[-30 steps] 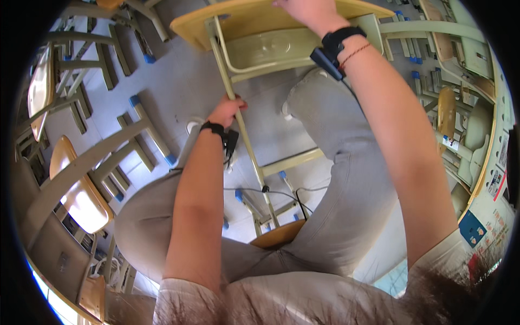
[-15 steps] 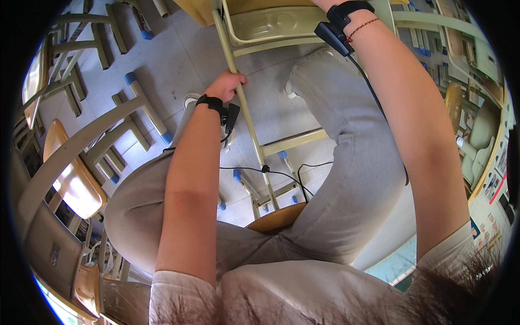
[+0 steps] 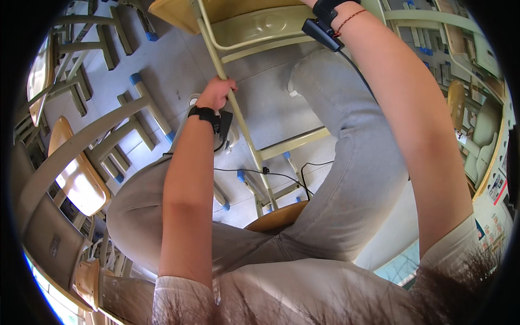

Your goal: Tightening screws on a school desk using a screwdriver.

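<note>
First, far left: chairs (image 3: pixel 116 40), crowded, legs overlapping, several cropped by the dark lens rim. One seat (image 3: pixel 76 179), wooden, glare hiding its grain. Surface (image 3: pixel 172 13): yellow, wooden, upper middle, ahead of the person; cut by the top edge, leaving its left end and part of its underside. Left strap (image 3: pixel 203 114): black, on the wrist, with a black box (image 3: pixel 225 125). Left grip (image 3: pixel 215 93): fingers wrapped round the leg, thumb hard to make out. Leg (image 3: pixel 242 124): cream metal tube, slanting from the surface toward the lap, partly covered by that grip. Tray (image 3: pixel 260 24): cream, beneath the surface, right end obscured by the right wrist's gear. Cable (image 3: pixel 230 170): thin, dark, passing the leg, ends hidden. Stool (image 3: pixel 279 215): wooden edge only, between the thighs. Right grip (image 3: pixel 309 2): a sliver at the top edge, fingers out of frame; cannot tell whether it holds anything. Trousers (image 3: pixel 368 157): grey. Far right: further furniture (image 3: pixel 482 141), half hidden past the forearm, indistinct.
</note>
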Available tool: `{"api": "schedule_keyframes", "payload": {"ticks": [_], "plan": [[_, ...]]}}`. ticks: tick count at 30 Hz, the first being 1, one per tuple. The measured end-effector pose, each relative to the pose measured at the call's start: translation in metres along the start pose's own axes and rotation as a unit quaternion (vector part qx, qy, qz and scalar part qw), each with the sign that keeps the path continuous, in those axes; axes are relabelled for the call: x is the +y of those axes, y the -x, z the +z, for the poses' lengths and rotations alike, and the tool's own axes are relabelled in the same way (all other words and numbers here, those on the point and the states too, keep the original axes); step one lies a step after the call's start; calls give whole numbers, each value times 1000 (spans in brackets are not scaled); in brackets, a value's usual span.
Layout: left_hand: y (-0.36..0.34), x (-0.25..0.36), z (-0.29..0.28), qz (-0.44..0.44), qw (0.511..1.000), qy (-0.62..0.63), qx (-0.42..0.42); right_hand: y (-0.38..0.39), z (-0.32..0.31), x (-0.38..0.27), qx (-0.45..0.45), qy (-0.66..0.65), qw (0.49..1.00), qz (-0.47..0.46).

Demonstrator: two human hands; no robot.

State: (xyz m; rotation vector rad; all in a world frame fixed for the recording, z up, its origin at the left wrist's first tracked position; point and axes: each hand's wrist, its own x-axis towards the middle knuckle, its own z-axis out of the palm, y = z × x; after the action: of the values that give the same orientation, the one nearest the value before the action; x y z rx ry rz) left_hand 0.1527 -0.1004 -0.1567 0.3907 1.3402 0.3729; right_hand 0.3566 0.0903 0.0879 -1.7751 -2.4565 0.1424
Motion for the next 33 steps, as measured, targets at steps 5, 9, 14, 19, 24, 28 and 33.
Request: {"api": "schedule_keyframes", "payload": {"ticks": [5, 9, 14, 19, 24, 28, 33], "plan": [[3, -4, 5, -3, 999, 27, 23, 3, 4, 1, 7, -13, 1000, -6], [-1, -5, 0, -2, 1000, 20, 21, 0, 10, 1, 21, 3, 1000, -22], [-17, -5, 2, 6, 1000, 15, -5, -1, 13, 6, 20, 0, 999, -30], [-31, -2, -1, 13, 999, 30, 11, -7, 12, 5, 42, 34, 998, -35], [-28, -6, 5, -5, 999, 32, 33, -3, 22, 9, 52, 19, 998, -42], [-29, -5, 4, 5, 999, 28, 27, -4, 24, 10, 78, 17, 996, -46], [-30, -1, 8, 9, 999, 27, 35, -3, 25, 12, 69, 30, 997, -23]]}}
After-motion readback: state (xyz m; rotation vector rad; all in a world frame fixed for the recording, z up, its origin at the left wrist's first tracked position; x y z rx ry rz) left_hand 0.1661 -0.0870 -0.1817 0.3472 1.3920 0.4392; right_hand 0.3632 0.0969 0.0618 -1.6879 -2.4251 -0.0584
